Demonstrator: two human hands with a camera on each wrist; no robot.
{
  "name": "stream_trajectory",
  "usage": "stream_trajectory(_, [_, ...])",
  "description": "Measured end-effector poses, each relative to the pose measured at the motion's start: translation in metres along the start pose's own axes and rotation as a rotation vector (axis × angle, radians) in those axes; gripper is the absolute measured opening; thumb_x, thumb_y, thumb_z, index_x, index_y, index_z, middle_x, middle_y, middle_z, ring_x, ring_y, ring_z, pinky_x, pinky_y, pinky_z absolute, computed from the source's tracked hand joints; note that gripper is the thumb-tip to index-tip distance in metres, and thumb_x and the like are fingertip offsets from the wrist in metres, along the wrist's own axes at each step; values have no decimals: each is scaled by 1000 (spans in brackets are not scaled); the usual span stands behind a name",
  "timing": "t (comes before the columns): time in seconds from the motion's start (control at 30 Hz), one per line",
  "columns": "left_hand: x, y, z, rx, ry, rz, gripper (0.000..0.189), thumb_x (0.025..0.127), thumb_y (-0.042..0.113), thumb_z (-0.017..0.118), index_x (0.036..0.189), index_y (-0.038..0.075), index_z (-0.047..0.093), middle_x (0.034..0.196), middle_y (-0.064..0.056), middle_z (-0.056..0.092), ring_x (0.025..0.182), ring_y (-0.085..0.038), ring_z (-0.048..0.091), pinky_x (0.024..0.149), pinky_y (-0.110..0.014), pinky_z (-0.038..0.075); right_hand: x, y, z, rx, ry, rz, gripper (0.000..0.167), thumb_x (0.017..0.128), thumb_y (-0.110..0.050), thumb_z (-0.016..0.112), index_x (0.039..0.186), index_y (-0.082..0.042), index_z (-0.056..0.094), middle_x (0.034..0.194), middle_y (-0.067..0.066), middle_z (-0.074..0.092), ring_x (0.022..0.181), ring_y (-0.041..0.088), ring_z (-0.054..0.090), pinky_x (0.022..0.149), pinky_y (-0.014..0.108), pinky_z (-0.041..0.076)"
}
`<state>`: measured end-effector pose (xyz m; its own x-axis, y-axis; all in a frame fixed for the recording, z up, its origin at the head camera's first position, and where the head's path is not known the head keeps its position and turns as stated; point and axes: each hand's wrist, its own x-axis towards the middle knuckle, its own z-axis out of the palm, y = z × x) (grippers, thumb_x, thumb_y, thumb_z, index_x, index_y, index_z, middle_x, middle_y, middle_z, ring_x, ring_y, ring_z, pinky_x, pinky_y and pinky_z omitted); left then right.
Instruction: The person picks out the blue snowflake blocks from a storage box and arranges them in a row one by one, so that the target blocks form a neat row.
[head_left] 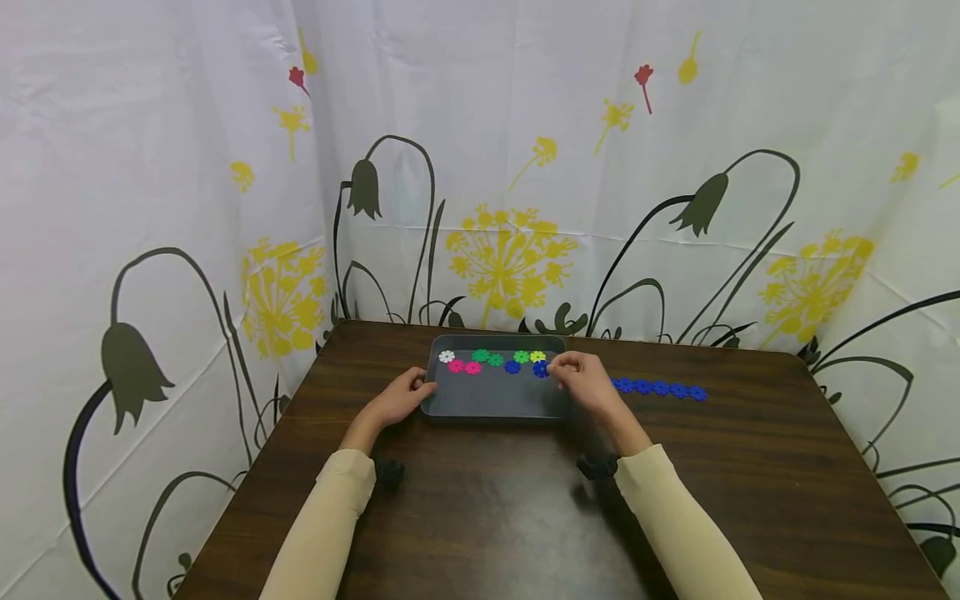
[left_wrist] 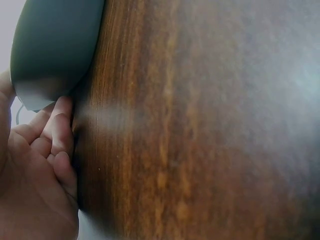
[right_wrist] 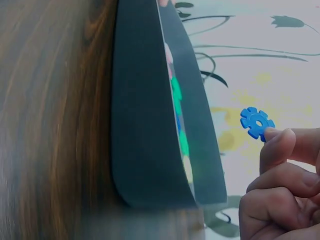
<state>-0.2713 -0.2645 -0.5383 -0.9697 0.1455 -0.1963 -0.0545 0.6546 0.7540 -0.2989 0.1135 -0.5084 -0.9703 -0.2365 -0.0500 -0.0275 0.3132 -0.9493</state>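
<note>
A dark grey tray (head_left: 495, 400) lies on the table, with several small notched plastic discs in its far part. My left hand (head_left: 399, 395) holds the tray's near left corner; in the left wrist view the fingers (left_wrist: 61, 130) are curled against the corner's underside. Between thumb and index finger, my right hand (head_left: 587, 382) pinches a blue notched disc (right_wrist: 251, 119) with a hole in its middle, raised above the tray's right side. Inside the tray are a white disc (head_left: 447, 356), pink discs (head_left: 472, 367), green discs (head_left: 496, 360), a yellow disc (head_left: 537, 356) and another blue disc (head_left: 512, 367).
To the right of the tray, a row of several blue discs (head_left: 661, 388) lies on the brown wooden table (head_left: 480, 508). Behind the table hangs a white curtain (head_left: 480, 108) printed with flowers.
</note>
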Motion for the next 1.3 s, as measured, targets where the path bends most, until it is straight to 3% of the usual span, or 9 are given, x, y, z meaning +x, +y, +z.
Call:
stream_trajectory(0.3, [0,-3,-1,0,6,-12,52,114,36,53,148,-2,49,122,-17,58,112,-30,54,97,-45,44,-7,7,-30,-44,39,31,26,110,-25,62,115,0,70,78,-1,61,75,18,50,67,33,36])
stream_trajectory(0.53, [-1,-6,-1,-5,12,-16,51,114,35,53,148,-3,50,123,-17,58,113,-31,54,98,-46,44,-14,11,-52,-53,47,32,32,111,-26,61,120,4,68,84,6,64,78,23,50,70,35,39])
stream_trajectory(0.77, [0,-7,0,-4,9,-16,51,114,36,52,148,-3,49,126,-19,59,114,-31,55,99,-46,45,-19,18,-77,-102,89,32,33,111,-28,60,116,3,67,78,0,61,69,16,46,67,32,38])
stream_trajectory(0.97, [0,-6,1,-1,8,-17,54,114,37,52,150,-3,48,129,-20,59,116,-31,55,101,-48,45,-27,24,-98,-90,125,58,36,110,-31,62,116,4,66,79,-1,59,80,21,56,73,32,45])
stream_trajectory(1.3, [1,-2,1,10,3,-5,53,114,36,51,149,-4,47,127,-19,57,116,-32,54,101,-47,44,-40,35,-133,-106,171,75,41,110,-33,59,119,6,65,78,-7,60,76,11,52,73,30,46])
